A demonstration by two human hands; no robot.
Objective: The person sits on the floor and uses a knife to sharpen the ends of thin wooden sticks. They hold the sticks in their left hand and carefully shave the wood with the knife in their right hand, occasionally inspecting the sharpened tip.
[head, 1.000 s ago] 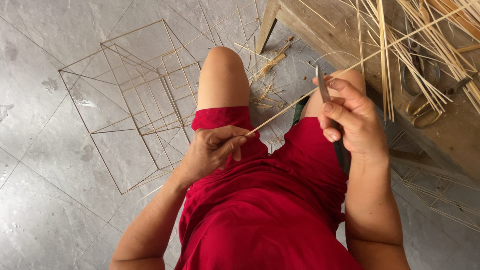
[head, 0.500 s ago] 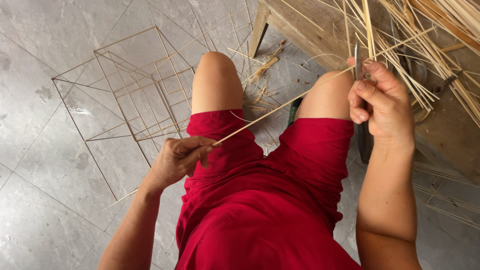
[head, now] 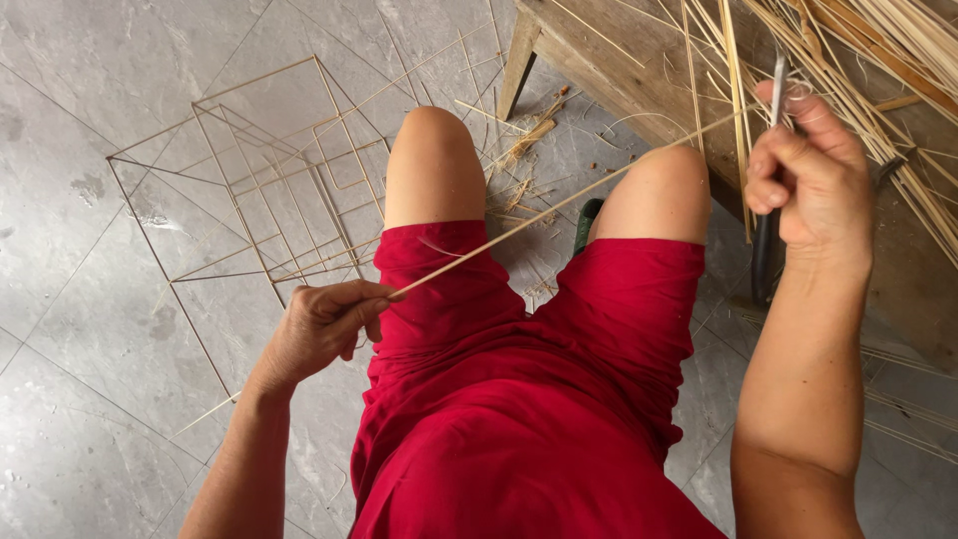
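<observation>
My left hand (head: 324, 324) pinches the near end of a long thin bamboo stick (head: 544, 213) just left of my left thigh. The stick runs diagonally up and to the right, across my red shorts and both knees, towards my right hand (head: 808, 180). That hand is raised by the wooden bench and is closed on a slim dark-handled knife (head: 773, 170), whose blade points up past my fingers. The far end of the stick reaches the knife near the bench edge.
A cage-like frame of thin bamboo sticks (head: 264, 185) lies on the grey tiled floor (head: 90, 399) at the left. A wooden bench (head: 639, 70) at the upper right carries a pile of bamboo strips (head: 868, 60). Shavings (head: 519, 150) lie by its leg.
My left hand has drawn the stick's near end leftwards, off my lap to beside my thigh. My right hand with the knife has risen and moved right, towards the bench.
</observation>
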